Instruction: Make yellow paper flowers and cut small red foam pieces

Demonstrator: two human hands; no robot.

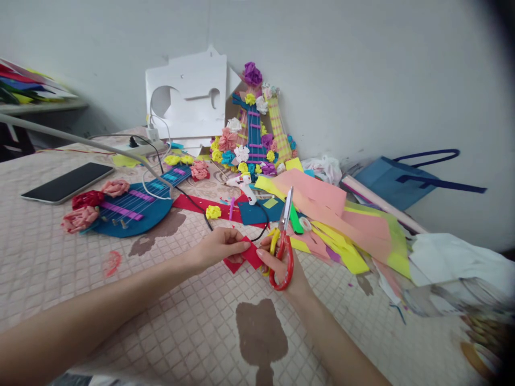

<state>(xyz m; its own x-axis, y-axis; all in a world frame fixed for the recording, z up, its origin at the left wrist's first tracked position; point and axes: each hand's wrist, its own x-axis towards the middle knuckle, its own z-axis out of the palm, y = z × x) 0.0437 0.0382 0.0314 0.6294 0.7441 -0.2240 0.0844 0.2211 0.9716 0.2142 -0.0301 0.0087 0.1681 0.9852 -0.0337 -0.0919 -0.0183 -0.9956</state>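
Note:
Between my two hands is a small piece of red paper. My left hand pinches it by its left side. My right hand touches its right edge with thumb and fingers. Hanging from that same hand are scissors with red and yellow handles, blades pointing up and away from me. A second red corner shows beneath the left fingers. Just beyond my hands lie a yellow paper flower, a blue sheet and a white glue gun.
A blue paper guitar with paper roses lies at the left, near a phone. Coloured paper sheets are heaped at right. Decorated guitars lean on the wall beside white board cutouts. A black cord runs across the table.

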